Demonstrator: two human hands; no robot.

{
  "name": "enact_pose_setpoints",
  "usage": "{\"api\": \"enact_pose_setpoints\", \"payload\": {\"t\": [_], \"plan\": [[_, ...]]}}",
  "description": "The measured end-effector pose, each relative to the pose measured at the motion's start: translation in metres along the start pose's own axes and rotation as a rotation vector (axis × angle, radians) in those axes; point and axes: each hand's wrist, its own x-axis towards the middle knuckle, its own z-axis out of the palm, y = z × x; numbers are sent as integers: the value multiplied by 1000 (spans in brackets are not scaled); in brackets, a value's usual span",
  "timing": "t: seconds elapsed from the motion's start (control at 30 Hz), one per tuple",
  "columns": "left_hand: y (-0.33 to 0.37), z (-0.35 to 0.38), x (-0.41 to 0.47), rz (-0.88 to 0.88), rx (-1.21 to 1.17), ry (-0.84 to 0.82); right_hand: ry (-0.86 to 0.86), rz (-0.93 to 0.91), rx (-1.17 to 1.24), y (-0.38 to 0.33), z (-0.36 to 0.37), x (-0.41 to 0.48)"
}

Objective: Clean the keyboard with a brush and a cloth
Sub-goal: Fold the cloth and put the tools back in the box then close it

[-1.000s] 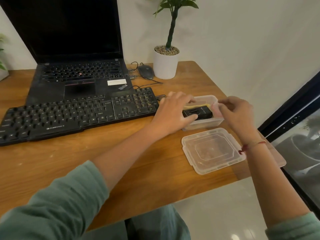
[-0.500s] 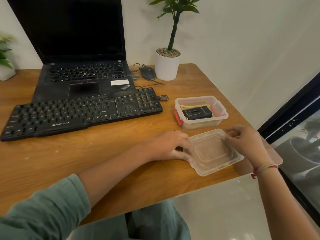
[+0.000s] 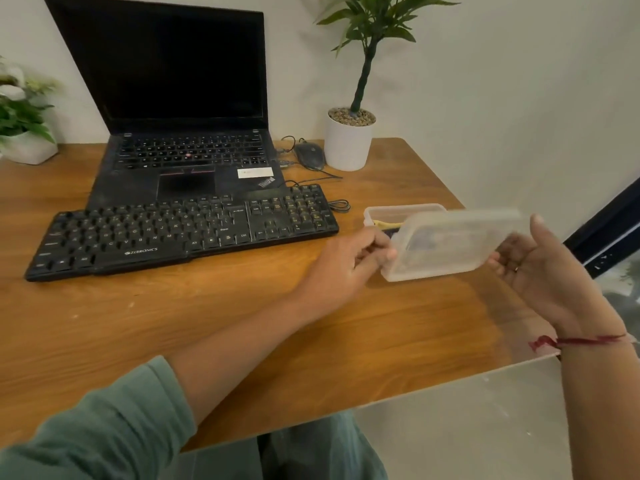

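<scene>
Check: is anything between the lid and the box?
Nothing visible. The left hand and right hand hold the lid tilted in front of the open box; the lid hides most of its opening.

- Wears a muted green long sleeve point(image 3: 97, 427) on the left arm, in soft fabric creased into loose folds.
- Ends that sleeve near the elbow, baring the forearm down to the left hand point(image 3: 346, 268).
- Carries a thin dark-red thread point(image 3: 585, 340) tied round the right wrist, with a short knotted tail at the inner side, just below the bare right hand point(image 3: 540, 275).
- Wears trousers point(image 3: 311, 452) of a similar grey-green, seen at the lap.
</scene>
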Motion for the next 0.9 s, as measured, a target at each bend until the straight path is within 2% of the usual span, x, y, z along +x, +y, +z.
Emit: {"api": "enact_pose_setpoints", "payload": {"t": [0.1, 0.2, 0.3, 0.5, 0.73, 0.9], "plan": [[2, 3, 21, -256, -282, 170, -42, -118, -146, -3, 8, 9], [-4, 4, 39, -429, -331, 315, 121, -166, -387, 1, 18, 31], [-13, 6, 49, -522, -253, 350, 207, -209, -520, 10, 29, 54], [-24, 15, 49, -540, 5, 276, 363, -247, -790, 20, 39, 75], [-17, 18, 46, -592, 4, 243, 383, -231, -837, 25, 35, 72], [-16, 18, 44, -786, -265, 214, 303, -194, -674, 26, 31, 69]]}}
